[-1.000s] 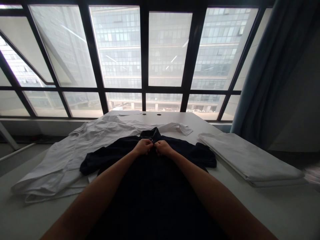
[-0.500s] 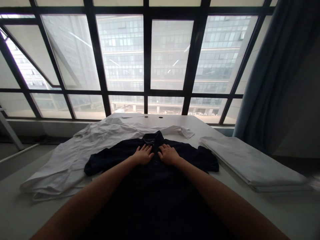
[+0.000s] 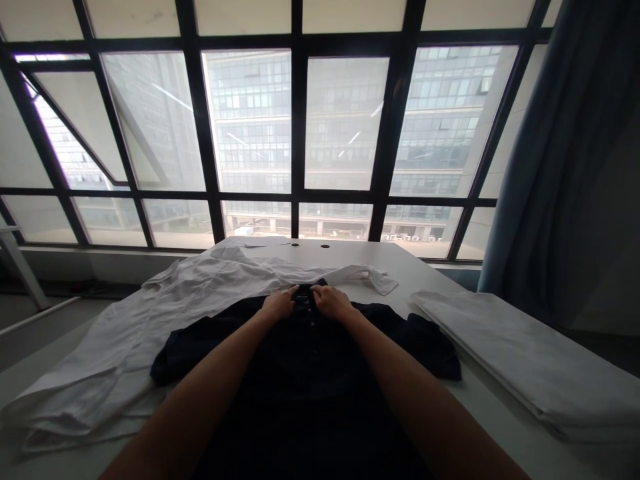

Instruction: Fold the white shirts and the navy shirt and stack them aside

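Note:
A dark navy short-sleeved shirt (image 3: 310,373) lies spread front up on the white table, its collar toward the window and small buttons showing below the neck. My left hand (image 3: 280,303) is closed on the left side of the shirt's collar, fingers pointing at the neck opening. On the opposite side, my right hand (image 3: 331,301) grips the collar too, index finger and thumb near its edge. Both forearms lie above the shirt body and hide parts of it.
A white long-sleeved shirt (image 3: 125,340) is spread on the left, one sleeve reaching behind the navy collar. Folded white cloth (image 3: 530,353) lies at the right. The table (image 3: 350,253) has two round holes near the window. A blue curtain (image 3: 545,167) hangs at right.
Both hands have moved up from lying flat on the shirt's upper chest to the collar, and their fingers have closed on it. The view has shifted slightly.

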A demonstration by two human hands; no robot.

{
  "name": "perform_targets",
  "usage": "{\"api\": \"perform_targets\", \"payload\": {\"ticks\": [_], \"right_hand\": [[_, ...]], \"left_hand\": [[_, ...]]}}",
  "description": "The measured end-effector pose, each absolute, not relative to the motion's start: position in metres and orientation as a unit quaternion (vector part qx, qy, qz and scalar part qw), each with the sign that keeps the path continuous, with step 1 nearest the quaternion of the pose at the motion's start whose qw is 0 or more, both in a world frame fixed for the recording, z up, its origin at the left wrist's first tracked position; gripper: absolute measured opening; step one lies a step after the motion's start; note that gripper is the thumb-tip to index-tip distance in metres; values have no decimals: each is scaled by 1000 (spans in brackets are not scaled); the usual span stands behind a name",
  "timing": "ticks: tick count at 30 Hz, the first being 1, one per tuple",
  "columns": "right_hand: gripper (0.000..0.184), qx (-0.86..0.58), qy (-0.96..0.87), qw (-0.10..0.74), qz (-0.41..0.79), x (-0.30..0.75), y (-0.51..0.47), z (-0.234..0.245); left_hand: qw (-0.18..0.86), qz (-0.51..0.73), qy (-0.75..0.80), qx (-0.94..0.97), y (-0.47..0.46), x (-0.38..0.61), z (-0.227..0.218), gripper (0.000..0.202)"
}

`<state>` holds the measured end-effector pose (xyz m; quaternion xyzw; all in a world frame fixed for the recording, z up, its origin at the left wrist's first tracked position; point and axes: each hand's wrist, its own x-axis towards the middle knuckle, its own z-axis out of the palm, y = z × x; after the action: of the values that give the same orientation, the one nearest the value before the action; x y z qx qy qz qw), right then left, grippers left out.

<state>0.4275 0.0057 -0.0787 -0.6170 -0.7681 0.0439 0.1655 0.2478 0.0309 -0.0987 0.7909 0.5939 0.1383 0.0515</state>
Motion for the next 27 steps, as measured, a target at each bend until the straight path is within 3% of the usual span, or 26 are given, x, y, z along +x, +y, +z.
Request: {"api": "perform_targets", "payload": {"ticks": [4, 7, 11, 19, 24, 27], "right_hand": [[56, -651, -739, 170, 24, 432, 6, -85], [47, -677, -708, 199, 17, 442, 1, -90], [29, -695, -681, 229, 41, 454, -5, -91], [50, -742, -640, 196, 36, 459, -11, -86], [42, -683, -655, 323, 15, 470, -4, -88], [32, -623, -675, 389, 63, 476, 2, -87]], "left_hand": [[48, 77, 574, 814, 40, 253, -94, 46], [31, 79, 571, 816, 40, 254, -90, 39], [-6, 130, 574, 808, 27, 254, -89, 29], [-97, 297, 516, 798, -7, 247, -98, 35], [-132, 339, 422, 831, -18, 243, -99, 39], [-141, 339, 407, 836, -23, 244, -97, 40]]}}
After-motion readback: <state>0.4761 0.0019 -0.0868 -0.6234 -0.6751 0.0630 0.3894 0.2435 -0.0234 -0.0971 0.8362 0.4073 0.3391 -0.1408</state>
